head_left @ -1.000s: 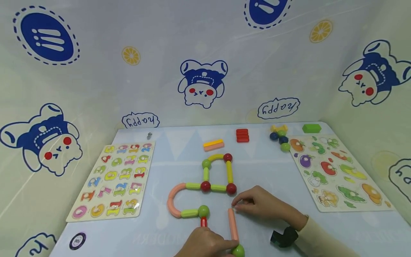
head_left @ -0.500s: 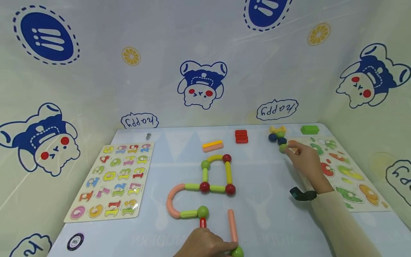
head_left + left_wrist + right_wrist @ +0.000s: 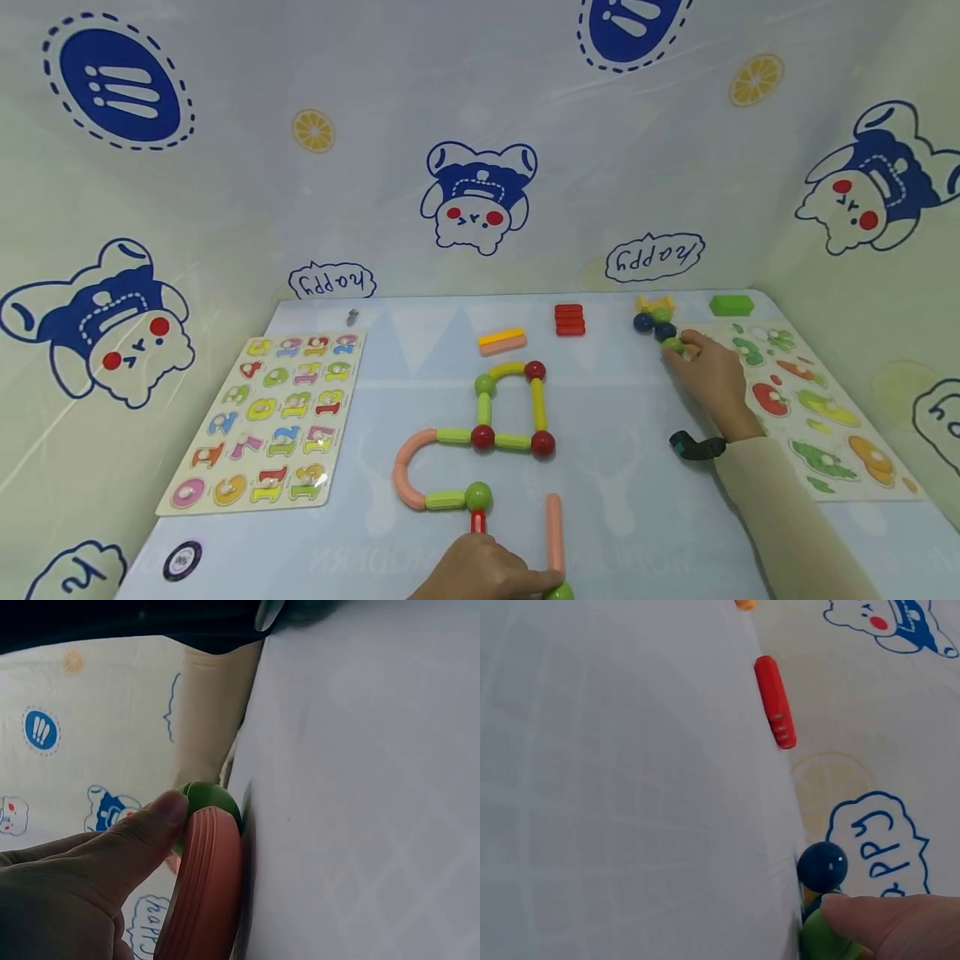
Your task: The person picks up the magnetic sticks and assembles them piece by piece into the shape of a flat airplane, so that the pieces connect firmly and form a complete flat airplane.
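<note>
- One pale blue-white tabletop [image 3: 637, 542] lies under everything.
- Two thin cream boards flank it: the number puzzle board [image 3: 339, 425] at left, the vegetable puzzle board [image 3: 862, 493] at right, partly covered by the right arm.
- Between them lies an assembly of short rods and glossy balls [image 3: 483, 437]: a yellow and lime loop with dark red balls at its near corners, then a salmon-pink curve leading round to a lime ball [image 3: 478, 497].
- The right hand [image 3: 712, 379] reaches to the far right, by the vegetable board's upper left corner; thumb and forefinger are clamped on a small glossy lime-green ball [image 3: 672, 344].
- The left hand [image 3: 483, 571] is low at the near edge, its fingertips pinching a glossy green ball [image 3: 206, 796]; the far side of that grip is mostly hidden.
- A straight salmon-pink rod [image 3: 554, 533] runs away from that ball.
- A flat bright green block [image 3: 731, 305] sits near the far right corner.
- Red ridged rods [image 3: 569, 320] lie stacked side by side at the far edge.
- Two dark blue balls [image 3: 643, 322] sit just beyond the lime-green ball.
</note>
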`<state>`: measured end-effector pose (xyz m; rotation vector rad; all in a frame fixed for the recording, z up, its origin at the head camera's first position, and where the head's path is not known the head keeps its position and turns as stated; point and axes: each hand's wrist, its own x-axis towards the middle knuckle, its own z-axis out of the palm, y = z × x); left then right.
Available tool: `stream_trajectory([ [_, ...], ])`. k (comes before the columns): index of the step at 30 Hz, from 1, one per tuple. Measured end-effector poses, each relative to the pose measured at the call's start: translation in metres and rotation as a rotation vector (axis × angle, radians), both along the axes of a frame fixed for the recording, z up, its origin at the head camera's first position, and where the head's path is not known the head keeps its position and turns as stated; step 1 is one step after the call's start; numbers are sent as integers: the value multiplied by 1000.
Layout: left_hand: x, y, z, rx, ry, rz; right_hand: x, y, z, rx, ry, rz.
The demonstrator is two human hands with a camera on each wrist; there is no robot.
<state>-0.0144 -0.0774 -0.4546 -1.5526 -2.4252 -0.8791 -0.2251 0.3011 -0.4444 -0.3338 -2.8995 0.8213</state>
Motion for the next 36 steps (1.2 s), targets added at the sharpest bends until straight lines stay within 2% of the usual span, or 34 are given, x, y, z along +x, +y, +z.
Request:
stream_trajectory([
  [6, 0, 1, -1, 2, 11, -1, 6, -4, -1, -17, 60, 8],
  [7, 0, 1, -1, 7, -5, -2, 9, -7, 0, -21, 81, 17],
  [11, 0, 1, -1, 14, 14, -6, 31, -29, 2, -34, 130, 82],
  [14, 1, 1, -1, 20, 42, -7, 55, -52, 2, -77, 97, 150],
  [18, 1, 0, -1, 31, 28, -15, 87, -81, -1, -122, 59, 234],
  [23, 1, 0, 0, 23, 3, -12, 115, -111, -1, -188, 37, 364],
  [28, 0, 0, -2, 29, 29, -6, 132, -134, -4, -242, -31, 485],
  [31, -1, -1, -4, 32, 109, -2, 137, -145, -9, -236, -76, 505],
  [36, -2, -2, -6, 29, 135, -5, 142, -154, -14, -186, -102, 494],
])
